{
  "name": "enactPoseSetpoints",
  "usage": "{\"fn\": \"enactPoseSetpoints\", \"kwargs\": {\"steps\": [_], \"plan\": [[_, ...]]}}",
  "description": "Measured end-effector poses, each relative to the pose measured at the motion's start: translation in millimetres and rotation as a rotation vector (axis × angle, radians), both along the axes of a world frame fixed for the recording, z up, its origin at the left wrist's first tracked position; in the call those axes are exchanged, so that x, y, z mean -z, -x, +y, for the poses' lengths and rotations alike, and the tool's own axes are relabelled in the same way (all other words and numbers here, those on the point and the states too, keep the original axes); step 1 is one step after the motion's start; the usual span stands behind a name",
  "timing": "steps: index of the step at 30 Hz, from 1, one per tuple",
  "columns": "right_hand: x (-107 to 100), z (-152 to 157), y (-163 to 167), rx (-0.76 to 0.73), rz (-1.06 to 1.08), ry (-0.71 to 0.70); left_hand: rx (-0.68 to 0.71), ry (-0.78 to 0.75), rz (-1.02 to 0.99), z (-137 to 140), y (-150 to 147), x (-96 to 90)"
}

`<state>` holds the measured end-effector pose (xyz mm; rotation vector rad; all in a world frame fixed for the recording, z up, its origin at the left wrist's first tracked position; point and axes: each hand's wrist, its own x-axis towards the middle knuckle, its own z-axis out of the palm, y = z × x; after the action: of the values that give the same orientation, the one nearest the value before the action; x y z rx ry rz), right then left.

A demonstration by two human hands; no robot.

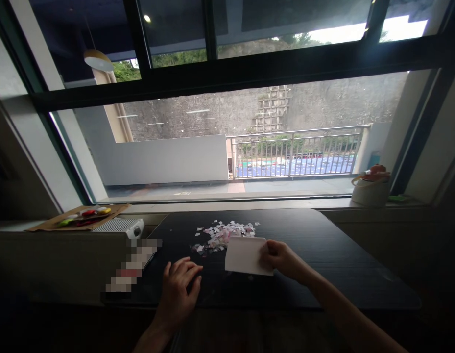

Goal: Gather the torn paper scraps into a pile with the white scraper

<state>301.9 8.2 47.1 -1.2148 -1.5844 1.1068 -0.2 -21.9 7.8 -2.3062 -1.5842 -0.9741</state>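
Observation:
My right hand [284, 260] grips the right edge of a white card or folded sheet of paper [244, 255], held tilted over the dark table. Just behind the sheet lies a loose heap of small cut paper scraps [227, 233], mostly white with some pinkish ones. The sheet's upper edge overlaps the front of the heap in view. To the left, my left hand [181, 284] rests palm down near the tabletop, fingers loosely bent and apart, with nothing in it. A few scraps lie scattered between its fingertips and the heap.
The black table [323, 255] stands against a window sill. At its left edge is a blurred-out item [133, 267]. Further left, a brown board with colourful pieces [83, 218] lies by a white heater-like box [120, 226]. A white bucket [370, 189] sits on the sill at right.

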Motion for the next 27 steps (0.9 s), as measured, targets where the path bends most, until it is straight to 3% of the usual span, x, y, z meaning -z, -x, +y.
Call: {"fn": "enactPoseSetpoints", "kwargs": {"steps": [3,9,15,19,22,27], "plan": [[-7.2,-11.7,-14.0,0.007,0.029,0.052,-0.007,-0.016,-0.014,0.0,2.6,4.3],[-2.8,-41.5,-56.5,0.246,-0.086,0.027,-0.020,-0.074,-0.090,-4.2,5.0,11.5],[14.1,-70.5,-18.1,0.172,0.049,0.031,-0.036,-0.054,-0.137,-12.0,7.1,13.0],[9.8,-58.9,8.0,0.089,0.038,0.022,-0.028,-0.028,-0.101,-15.4,11.6,13.1],[5.0,-36.5,9.9,0.133,0.031,-0.007,-0.031,0.007,-0.083,-16.7,13.7,13.3],[5.0,-11.6,8.4,0.086,0.028,0.070,-0.031,0.043,-0.104,-16.4,13.8,14.7]]}}
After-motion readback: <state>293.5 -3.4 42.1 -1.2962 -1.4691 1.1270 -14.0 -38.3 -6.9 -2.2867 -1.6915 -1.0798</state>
